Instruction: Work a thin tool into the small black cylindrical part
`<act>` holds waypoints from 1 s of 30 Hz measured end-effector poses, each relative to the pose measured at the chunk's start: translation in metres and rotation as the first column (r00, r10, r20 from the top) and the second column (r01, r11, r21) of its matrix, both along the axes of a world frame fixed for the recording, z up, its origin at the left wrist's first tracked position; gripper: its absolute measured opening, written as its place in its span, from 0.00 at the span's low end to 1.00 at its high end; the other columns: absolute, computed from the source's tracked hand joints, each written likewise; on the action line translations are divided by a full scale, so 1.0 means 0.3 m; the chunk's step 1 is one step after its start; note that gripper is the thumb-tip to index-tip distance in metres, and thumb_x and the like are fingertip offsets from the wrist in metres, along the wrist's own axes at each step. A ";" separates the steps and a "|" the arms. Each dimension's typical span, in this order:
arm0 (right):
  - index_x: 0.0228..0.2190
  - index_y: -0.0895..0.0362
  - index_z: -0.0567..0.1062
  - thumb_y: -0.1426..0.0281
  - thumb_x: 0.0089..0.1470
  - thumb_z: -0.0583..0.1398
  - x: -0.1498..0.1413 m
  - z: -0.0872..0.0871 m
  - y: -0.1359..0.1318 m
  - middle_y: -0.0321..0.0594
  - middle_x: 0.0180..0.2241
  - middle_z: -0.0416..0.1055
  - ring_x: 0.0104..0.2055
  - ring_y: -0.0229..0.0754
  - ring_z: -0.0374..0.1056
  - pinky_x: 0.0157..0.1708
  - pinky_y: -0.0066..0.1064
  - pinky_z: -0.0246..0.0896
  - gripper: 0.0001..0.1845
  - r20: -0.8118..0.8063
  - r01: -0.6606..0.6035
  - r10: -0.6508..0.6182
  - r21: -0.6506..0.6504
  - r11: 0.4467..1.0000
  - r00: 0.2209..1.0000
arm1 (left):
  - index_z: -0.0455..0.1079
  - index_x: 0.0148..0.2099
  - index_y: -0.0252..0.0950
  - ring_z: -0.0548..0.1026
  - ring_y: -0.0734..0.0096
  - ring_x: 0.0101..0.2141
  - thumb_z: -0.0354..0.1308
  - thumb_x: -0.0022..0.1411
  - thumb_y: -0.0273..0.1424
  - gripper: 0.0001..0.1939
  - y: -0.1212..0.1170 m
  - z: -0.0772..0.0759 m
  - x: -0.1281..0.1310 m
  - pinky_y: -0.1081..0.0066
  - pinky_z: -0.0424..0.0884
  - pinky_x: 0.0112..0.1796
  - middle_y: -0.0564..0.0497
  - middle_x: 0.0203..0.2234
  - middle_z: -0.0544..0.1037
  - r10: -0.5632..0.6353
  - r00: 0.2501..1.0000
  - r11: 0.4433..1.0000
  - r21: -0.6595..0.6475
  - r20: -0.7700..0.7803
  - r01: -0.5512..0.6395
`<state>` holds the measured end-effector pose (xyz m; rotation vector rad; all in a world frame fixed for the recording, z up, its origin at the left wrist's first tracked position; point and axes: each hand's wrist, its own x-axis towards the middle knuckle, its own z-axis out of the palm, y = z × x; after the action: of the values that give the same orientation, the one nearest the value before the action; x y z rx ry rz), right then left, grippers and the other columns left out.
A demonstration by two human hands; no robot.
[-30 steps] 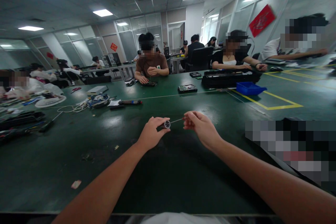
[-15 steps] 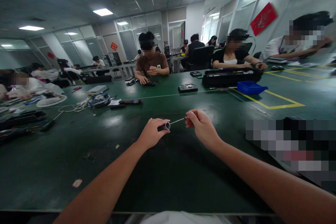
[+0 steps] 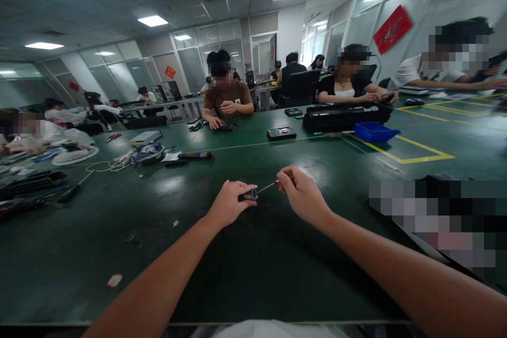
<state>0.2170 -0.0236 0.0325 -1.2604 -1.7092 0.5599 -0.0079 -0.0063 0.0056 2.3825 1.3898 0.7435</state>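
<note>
At frame center, the left hand (image 3: 228,203) grips a dark cylinder (image 3: 250,196); the right hand (image 3: 300,190) grasps a thin-shafted tool (image 3: 268,187).

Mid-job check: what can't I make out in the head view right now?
Small dark cylinder with a round end, head view: its far end is hidden by the left hand; its inside is too small and dark.
Red-handled tool with a thin metal shaft, head view: fingers of the right hand cover most of the handle; its tip is too small.
Grey-and-black object, head view, right side: masked by pixelation.
</note>
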 end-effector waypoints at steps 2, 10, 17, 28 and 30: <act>0.34 0.55 0.70 0.63 0.63 0.51 -0.001 0.003 -0.005 0.37 0.26 0.72 0.28 0.40 0.68 0.29 0.31 0.57 0.12 0.020 0.000 -0.001 0.020 1.000 1.000 | 0.72 0.55 0.47 0.71 0.58 0.50 0.65 0.58 0.34 0.22 0.003 -0.003 -0.001 0.45 0.47 0.61 0.49 0.48 0.76 0.004 1.000 1.000 -0.011 -0.002 -0.004; 0.35 0.55 0.70 0.64 0.63 0.51 0.002 -0.006 -0.001 0.37 0.26 0.71 0.27 0.40 0.67 0.27 0.31 0.56 0.11 0.060 -0.012 0.009 0.056 0.998 0.998 | 0.72 0.55 0.46 0.72 0.58 0.48 0.64 0.58 0.35 0.22 0.007 -0.004 -0.009 0.55 0.62 0.54 0.49 0.47 0.77 0.020 0.996 1.000 -0.021 0.092 -0.018; 0.35 0.55 0.70 0.64 0.63 0.51 0.002 -0.002 0.000 0.38 0.27 0.72 0.29 0.41 0.68 0.29 0.31 0.59 0.11 0.033 -0.027 0.026 0.025 0.999 0.999 | 0.71 0.52 0.38 0.74 0.62 0.45 0.63 0.58 0.34 0.19 0.031 -0.029 0.002 0.63 0.67 0.50 0.46 0.45 0.77 0.146 0.829 0.982 -0.179 0.540 -0.056; 0.35 0.55 0.71 0.64 0.63 0.52 0.000 -0.001 -0.003 0.37 0.27 0.72 0.30 0.40 0.69 0.31 0.31 0.59 0.11 0.033 -0.047 0.047 0.009 0.999 0.998 | 0.70 0.44 0.38 0.71 0.68 0.31 0.56 0.63 0.42 0.14 0.004 0.015 -0.013 0.69 0.66 0.33 0.50 0.32 0.74 0.162 0.941 0.986 -0.096 0.296 -0.140; 0.36 0.55 0.71 0.64 0.63 0.52 -0.001 0.003 -0.005 0.37 0.27 0.72 0.30 0.40 0.69 0.31 0.31 0.59 0.11 0.040 -0.052 0.051 0.003 0.999 0.998 | 0.72 0.44 0.39 0.72 0.65 0.36 0.57 0.63 0.40 0.12 -0.010 0.028 -0.007 0.66 0.67 0.37 0.49 0.36 0.75 0.111 0.988 0.994 -0.014 0.108 -0.110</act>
<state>0.2169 -0.0252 0.0333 -1.2346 -1.7792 0.5644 -0.0101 -0.0093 0.0141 2.2375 1.4858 0.8815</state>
